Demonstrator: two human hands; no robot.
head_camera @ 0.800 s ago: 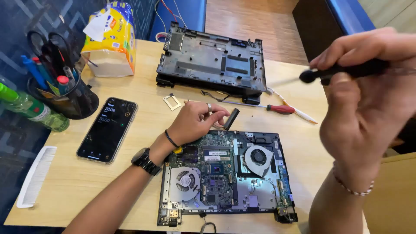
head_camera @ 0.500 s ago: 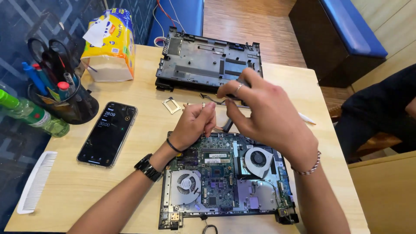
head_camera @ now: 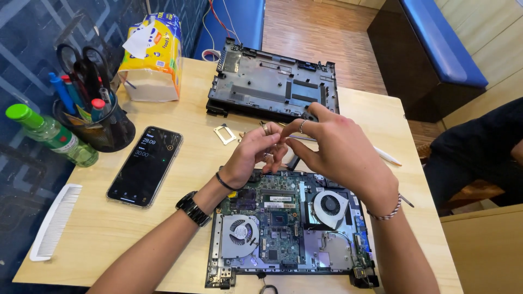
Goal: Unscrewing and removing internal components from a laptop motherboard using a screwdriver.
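Now both hands meet above the far edge of the open laptop (head_camera: 289, 228). Compared with the earlier pictures, the right hand (head_camera: 338, 152) no longer holds the dark-handled screwdriver it carried raised at the right; it has come down and left to join the left hand (head_camera: 256, 155). The left hand has stayed in nearly the same place over the board's far edge.

Hand state: the left hand's fingers are curled together, tips pinched near the right hand's fingers. The right hand is half curled, index and thumb extended toward the left hand. Whether a small part is gripped between them cannot be told; the fingertips hide it. The work appears to have shifted from tool use to fine finger handling at the board's far edge.

Laptop: it lies at the near edge of the desk (head_camera: 136, 228), base opened, with two fans and a green board exposed.

Desk, near to far: a white comb (head_camera: 54, 220) at the near left; a black phone (head_camera: 144, 166), screen lit; a small metal bracket (head_camera: 224, 134); a dark pen holder (head_camera: 101, 122) with scissors and markers; a green bottle (head_camera: 52, 133) lying at the left edge; the removed bottom cover (head_camera: 272, 87); a yellow tissue pack (head_camera: 150, 57).

Room: wood floor beyond, blue upholstered benches far and right, and another person's dark sleeve (head_camera: 479, 147) at the right edge.
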